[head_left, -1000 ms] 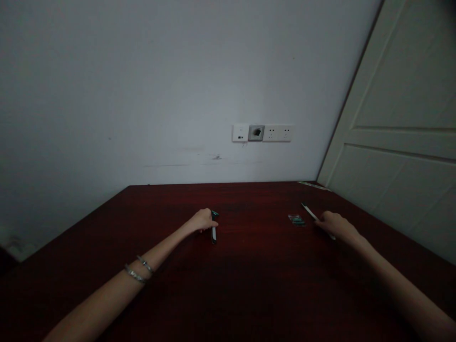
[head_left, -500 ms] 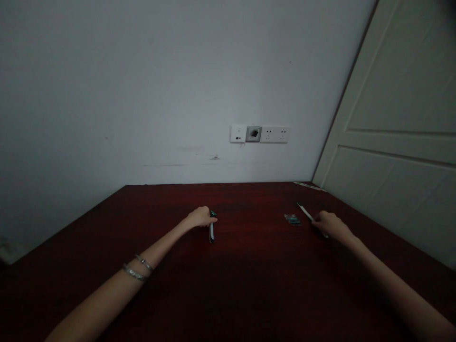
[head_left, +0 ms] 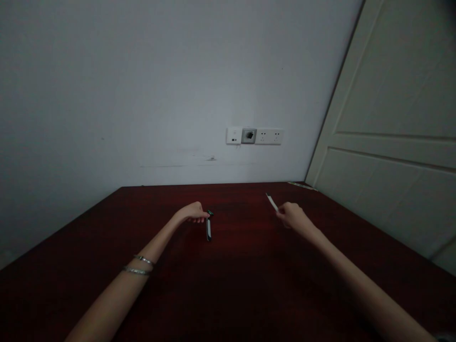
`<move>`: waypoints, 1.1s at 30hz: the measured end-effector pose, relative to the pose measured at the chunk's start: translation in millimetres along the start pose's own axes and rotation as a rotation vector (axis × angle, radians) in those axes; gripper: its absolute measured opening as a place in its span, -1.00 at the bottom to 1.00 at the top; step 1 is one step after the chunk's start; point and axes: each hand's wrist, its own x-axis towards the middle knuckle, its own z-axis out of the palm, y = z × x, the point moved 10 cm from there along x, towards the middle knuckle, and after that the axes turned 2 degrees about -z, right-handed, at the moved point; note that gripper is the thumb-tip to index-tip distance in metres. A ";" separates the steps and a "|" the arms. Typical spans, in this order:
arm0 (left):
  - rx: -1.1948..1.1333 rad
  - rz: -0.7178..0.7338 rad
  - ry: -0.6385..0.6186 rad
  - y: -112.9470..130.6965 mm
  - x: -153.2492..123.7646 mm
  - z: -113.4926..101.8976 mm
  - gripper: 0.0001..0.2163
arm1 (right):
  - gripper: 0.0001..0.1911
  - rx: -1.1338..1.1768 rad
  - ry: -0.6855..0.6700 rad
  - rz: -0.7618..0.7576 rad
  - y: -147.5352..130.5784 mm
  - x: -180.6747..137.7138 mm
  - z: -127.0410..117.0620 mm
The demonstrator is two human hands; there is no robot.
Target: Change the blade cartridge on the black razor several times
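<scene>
Left hand (head_left: 193,212) curls onto the slim black device (head_left: 208,229), far end (grip unclear), long axis toward the person; right hand (head_left: 294,216) pinches a white strip (head_left: 271,202).

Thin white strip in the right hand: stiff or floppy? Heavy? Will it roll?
Probably stiff: the white strip juts straight out past the right hand with no droop. Likely light, being very thin and held in one hand. It looks flat, so it should not roll on the table.
</scene>
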 end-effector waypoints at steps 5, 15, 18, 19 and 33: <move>0.005 0.013 -0.019 -1.5 5.2 12.2 -0.69 | -0.77 0.010 -0.045 -0.172 -100.6 -12.5 21.0; 0.038 -0.018 0.000 3.3 -2.7 17.8 -0.71 | -0.77 -0.026 -0.142 -0.374 -197.0 -30.5 57.0; 0.038 -0.024 -0.003 3.6 -3.5 19.2 -0.71 | -0.76 -0.033 -0.164 -0.370 -201.5 -33.5 61.6; 0.039 -0.025 -0.003 3.5 -3.5 19.4 -0.71 | -0.76 -0.033 -0.167 -0.374 -202.9 -34.8 62.1; 0.042 -0.035 -0.011 0.1 -0.9 21.8 -0.70 | -0.72 -0.001 -0.213 -0.397 -208.2 -42.9 75.2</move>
